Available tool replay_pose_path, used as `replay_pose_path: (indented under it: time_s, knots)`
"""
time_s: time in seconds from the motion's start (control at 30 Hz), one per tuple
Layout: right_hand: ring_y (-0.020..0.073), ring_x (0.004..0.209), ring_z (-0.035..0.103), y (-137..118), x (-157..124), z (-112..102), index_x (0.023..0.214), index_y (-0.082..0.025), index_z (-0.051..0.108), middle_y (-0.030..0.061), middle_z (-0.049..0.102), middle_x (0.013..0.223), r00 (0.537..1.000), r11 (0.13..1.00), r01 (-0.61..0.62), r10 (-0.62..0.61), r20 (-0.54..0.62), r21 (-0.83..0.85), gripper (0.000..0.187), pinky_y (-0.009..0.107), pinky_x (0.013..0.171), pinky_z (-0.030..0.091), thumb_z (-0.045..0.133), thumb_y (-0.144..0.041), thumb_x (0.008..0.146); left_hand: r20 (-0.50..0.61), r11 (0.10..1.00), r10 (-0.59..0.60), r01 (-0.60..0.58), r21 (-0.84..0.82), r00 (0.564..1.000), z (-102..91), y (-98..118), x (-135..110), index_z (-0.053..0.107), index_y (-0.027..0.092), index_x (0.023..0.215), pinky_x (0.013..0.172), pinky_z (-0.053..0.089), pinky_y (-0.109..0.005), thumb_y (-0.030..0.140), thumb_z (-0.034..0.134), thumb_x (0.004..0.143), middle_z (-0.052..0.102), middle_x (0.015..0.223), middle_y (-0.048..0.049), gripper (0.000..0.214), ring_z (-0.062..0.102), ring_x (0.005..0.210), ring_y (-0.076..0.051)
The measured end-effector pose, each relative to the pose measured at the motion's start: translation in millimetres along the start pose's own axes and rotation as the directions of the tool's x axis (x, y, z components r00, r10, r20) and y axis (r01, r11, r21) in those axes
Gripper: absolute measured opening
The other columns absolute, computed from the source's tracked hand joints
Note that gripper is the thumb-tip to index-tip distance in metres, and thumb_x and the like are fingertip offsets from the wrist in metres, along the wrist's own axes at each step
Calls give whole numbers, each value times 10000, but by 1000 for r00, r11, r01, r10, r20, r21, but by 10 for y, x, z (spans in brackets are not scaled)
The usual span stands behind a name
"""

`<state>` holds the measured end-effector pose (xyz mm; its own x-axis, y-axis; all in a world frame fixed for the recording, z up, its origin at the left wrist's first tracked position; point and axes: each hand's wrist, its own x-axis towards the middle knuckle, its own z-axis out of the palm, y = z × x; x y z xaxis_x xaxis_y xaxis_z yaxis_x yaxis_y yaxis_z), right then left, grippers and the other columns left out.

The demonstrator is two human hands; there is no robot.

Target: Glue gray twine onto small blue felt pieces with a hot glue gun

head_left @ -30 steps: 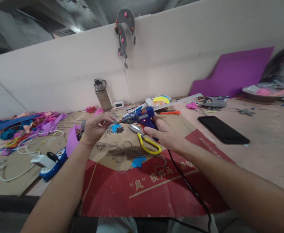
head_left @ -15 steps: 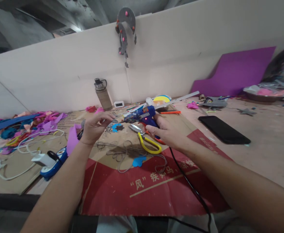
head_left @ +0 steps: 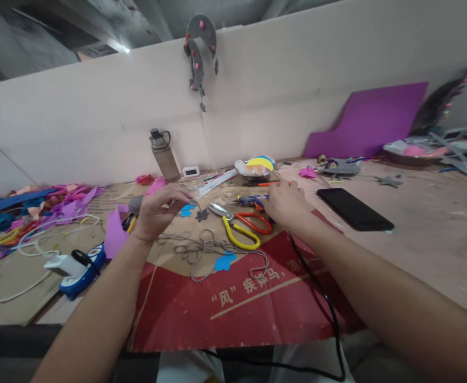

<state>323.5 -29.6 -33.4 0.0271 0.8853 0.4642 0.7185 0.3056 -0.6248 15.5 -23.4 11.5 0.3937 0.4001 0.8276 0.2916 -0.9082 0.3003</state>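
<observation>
My left hand [head_left: 162, 210] is raised over the cardboard, thumb and fingertips pinched on a thin grey cord. A dark grey flower-shaped piece [head_left: 202, 215] hangs at the cord's end, just above or touching the cardboard. My right hand [head_left: 286, 205] is closed round the handle of a blue glue gun [head_left: 250, 200], which is low at the board; the hand hides most of it. Scissors [head_left: 241, 234] with one yellow and one red handle lie between my hands. Loose grey cord [head_left: 205, 247] and a blue cut-out [head_left: 224, 261] lie nearer me.
A black phone [head_left: 354, 209] lies at right. Behind stand a bottle [head_left: 165, 159], a small white timer-like device [head_left: 191, 171] and a bowl [head_left: 257, 176]. Colourful scraps [head_left: 58, 207] and a blue power strip [head_left: 80, 279] are at left. The gun's black cable [head_left: 311, 284] crosses the red-printed cardboard [head_left: 257, 324].
My right hand has lowered the glue gun and moved right, away from the grey flower piece. My left hand keeps its pinch on the cord. The view has shifted slightly.
</observation>
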Motion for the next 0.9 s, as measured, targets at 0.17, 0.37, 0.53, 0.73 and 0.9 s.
replay_pose_path:
  time_s: [0.17,0.37,0.53,0.73,0.9]
  knots:
    - [257,1153,550,-660,-162,156,1039,-212,587,120,625,1158,982,914,84,-143,123,397,239,470,1011,420,516,-386,891,39,999,44,-44,4,998,22,52,12,720,221,799,708,550,-329,247,714,808,750,857,-76,28,696,818,-192]
    - [173,960,633,-930,-188,486,1013,-209,575,53,683,991,843,581,-233,-279,460,780,205,355,914,475,600,-303,832,51,997,61,-64,49,997,7,54,6,717,216,820,704,537,-306,213,694,822,749,868,-76,23,692,826,-183]
    - [119,675,566,-834,-208,475,809,-193,618,-7,626,756,868,586,-252,-216,448,770,140,297,774,449,591,-328,836,82,995,54,-61,81,995,1,37,-5,718,221,822,708,535,-311,215,699,816,750,868,-74,21,693,831,-189]
    - [101,621,496,-842,-243,408,759,-188,624,-14,575,726,882,566,-272,-176,437,778,194,270,678,406,577,-355,844,98,996,55,-61,67,994,39,62,2,724,210,821,722,540,-306,194,693,819,752,872,-73,35,697,837,-184]
    - [102,621,479,-827,-248,453,727,-174,629,-7,557,706,879,468,-320,-177,443,824,233,271,649,392,648,-402,774,104,995,82,-88,50,991,38,49,2,718,205,838,736,539,-295,178,708,805,749,877,-71,43,699,842,-179]
